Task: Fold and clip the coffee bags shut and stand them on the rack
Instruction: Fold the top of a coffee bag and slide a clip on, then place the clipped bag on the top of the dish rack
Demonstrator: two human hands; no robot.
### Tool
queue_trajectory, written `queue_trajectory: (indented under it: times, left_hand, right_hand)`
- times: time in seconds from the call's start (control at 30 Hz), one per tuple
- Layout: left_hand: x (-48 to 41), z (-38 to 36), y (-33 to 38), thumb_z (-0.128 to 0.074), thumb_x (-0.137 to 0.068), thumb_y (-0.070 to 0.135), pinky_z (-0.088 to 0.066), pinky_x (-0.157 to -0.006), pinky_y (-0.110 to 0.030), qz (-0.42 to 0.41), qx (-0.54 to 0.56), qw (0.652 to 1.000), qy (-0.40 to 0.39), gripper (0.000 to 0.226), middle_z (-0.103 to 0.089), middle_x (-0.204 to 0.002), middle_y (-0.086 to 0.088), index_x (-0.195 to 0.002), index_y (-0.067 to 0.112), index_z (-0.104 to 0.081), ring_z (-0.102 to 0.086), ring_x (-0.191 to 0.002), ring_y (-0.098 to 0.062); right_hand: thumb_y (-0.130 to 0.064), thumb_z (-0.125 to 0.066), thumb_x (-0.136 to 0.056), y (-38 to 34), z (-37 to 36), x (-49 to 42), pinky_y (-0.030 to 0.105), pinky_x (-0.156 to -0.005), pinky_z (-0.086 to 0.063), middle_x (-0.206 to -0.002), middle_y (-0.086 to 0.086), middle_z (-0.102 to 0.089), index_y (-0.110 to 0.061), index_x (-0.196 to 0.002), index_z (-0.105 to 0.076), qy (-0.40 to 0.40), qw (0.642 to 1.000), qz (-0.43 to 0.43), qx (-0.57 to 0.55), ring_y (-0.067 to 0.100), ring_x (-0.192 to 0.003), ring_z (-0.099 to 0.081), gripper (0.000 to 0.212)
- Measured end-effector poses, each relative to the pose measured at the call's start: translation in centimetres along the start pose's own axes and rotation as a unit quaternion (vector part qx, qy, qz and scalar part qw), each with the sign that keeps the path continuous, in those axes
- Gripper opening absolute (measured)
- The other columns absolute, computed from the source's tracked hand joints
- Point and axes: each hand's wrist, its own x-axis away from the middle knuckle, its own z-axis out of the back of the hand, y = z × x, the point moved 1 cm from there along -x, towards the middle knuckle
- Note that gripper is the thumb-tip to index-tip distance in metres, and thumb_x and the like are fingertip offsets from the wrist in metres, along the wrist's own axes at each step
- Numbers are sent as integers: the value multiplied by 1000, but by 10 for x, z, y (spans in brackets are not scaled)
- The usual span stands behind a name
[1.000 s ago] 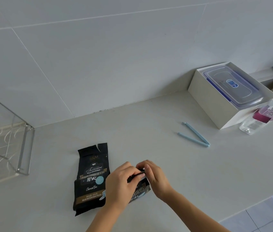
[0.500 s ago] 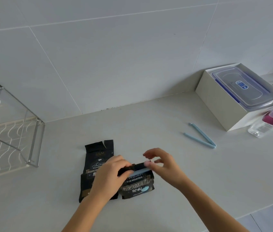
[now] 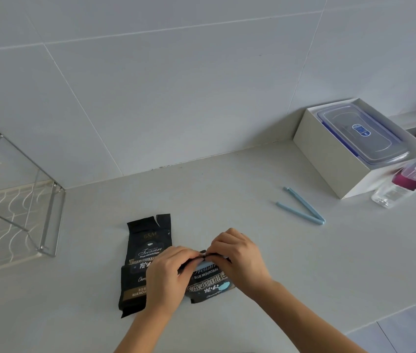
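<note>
Two black coffee bags lie on the counter near the front. The left bag (image 3: 143, 247) lies flat with its torn top open. On the right bag (image 3: 210, 282) a light blue clip (image 3: 205, 264) sits across the folded top. My left hand (image 3: 168, 275) and my right hand (image 3: 237, 258) both pinch that folded top and clip, fingertips meeting in the middle. A second light blue clip (image 3: 303, 208) lies open in a V further right. The wire rack (image 3: 10, 212) stands at the left edge.
A white box (image 3: 329, 159) holding a clear lidded container (image 3: 362, 133) stands at the back right against the tiled wall. A clear bottle (image 3: 408, 182) with a magenta label lies beside it. The counter's front edge runs at lower right.
My right hand has come back onto the folded top of the right bag, closing against my left hand. The camera has shifted slightly.
</note>
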Motion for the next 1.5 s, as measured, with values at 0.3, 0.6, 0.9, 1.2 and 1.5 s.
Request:
queue_trajectory:
  times: [0.3, 0.6, 0.9, 1.2, 1.5]
  left_hand:
    - [-4, -4, 5, -76, -73, 23, -51, -56, -20, 24, -2, 999, 22, 4, -72, -70, 15, -75, 25, -73, -61, -63, 2]
    - [-23, 3, 1, -74, -75, 13, -47, -76, -11, 17, 77, 997, -17, 14, -67, -82, 21, -84, 25, -74, -61, -85, 1]
    - [-22, 5, -27, -60, -87, 15, -47, -69, -10, 287, 240, 919, -121, 48, -51, -123, 8, -129, 26, -40, -57, -101, 0]
    - [-20, -6, -17, -55, -91, 25, -47, -73, -16, 329, 325, 850, -253, 56, -52, -125, 12, -140, 35, -29, -54, -101, 4]
    - [-27, 36, -22, -55, -89, 32, -37, -92, -22, 272, 306, 901, -144, 58, -37, -139, 7, -140, 38, -28, -37, -129, -9]
  right_hand:
    - [-34, -55, -84, 4, -1, 2, 27, -52, -50, -63, -9, -66, -24, -71, -70, 50, 998, -10, 25, 14, -60, -57, 23]
    - [-32, -66, -81, 15, -2, -1, 26, -52, -46, -65, -12, -64, -27, -74, -70, 49, 997, -49, -29, 7, -65, -53, 10]
    - [-23, -68, -82, 58, -14, 8, 33, -85, -51, -115, -10, -60, -27, -120, -49, -32, 927, -287, -237, 8, -107, -55, 42]
    - [-32, -43, -97, 47, -24, -6, 16, -51, -52, -103, -7, -63, -28, -120, -43, -128, 817, -432, -360, 1, -87, -63, 23]
    - [-37, -54, -92, 15, -11, -35, 19, -55, -55, -104, 1, -65, -26, -120, -47, -16, 860, -366, -355, 9, -86, -66, 31]
